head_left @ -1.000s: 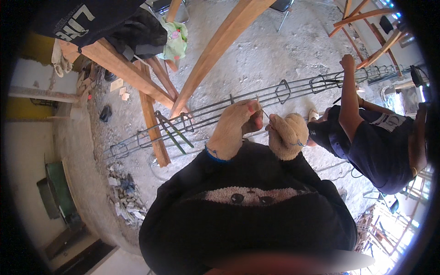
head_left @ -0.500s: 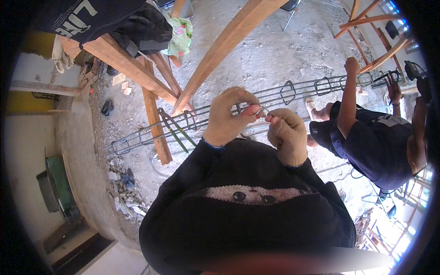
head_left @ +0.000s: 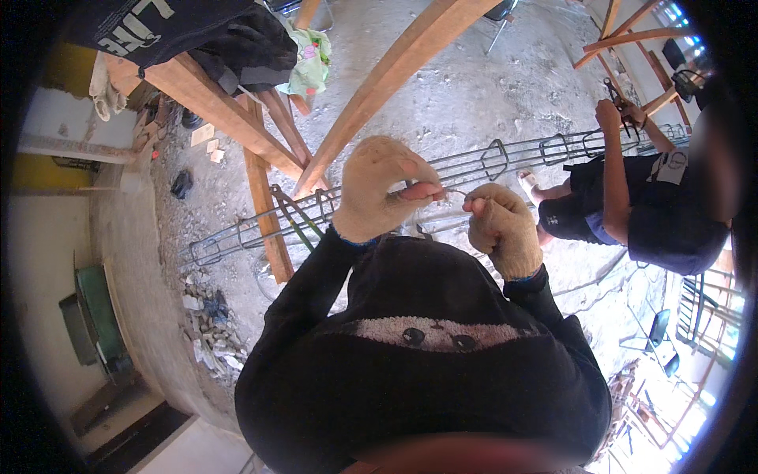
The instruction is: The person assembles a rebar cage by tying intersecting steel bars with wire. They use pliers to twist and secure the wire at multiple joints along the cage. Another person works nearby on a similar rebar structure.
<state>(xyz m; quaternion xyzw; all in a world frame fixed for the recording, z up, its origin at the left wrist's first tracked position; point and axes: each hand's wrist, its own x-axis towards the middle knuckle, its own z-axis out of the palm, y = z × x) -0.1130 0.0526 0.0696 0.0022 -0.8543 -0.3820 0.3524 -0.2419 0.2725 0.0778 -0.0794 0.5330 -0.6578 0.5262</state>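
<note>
A short piece of thin wire (head_left: 455,191) spans the small gap between my two hands, over the long steel rebar cage (head_left: 517,151). My left hand (head_left: 384,188), in a beige knitted glove with bare fingertips showing, pinches one end of it between thumb and fingers. At the other end, my right hand (head_left: 505,231), gloved the same way, is closed with thumb against forefinger. Left of my left hand, long-handled cutters (head_left: 294,217) with green grips rest against the cage, partly hidden by my sleeve.
Wooden beams (head_left: 371,99) form a trestle at the upper left, with dark clothes (head_left: 245,51) and a green bag (head_left: 310,62) on it. At the right, a co-worker (head_left: 655,189) bends over the cage's far end holding a dark tool. Rubble (head_left: 212,332) lies along the left wall.
My hands have drawn slightly apart, the left one shifting left and rolling, so more wire shows between them. The co-worker has brought both hands together around a dark tool.
</note>
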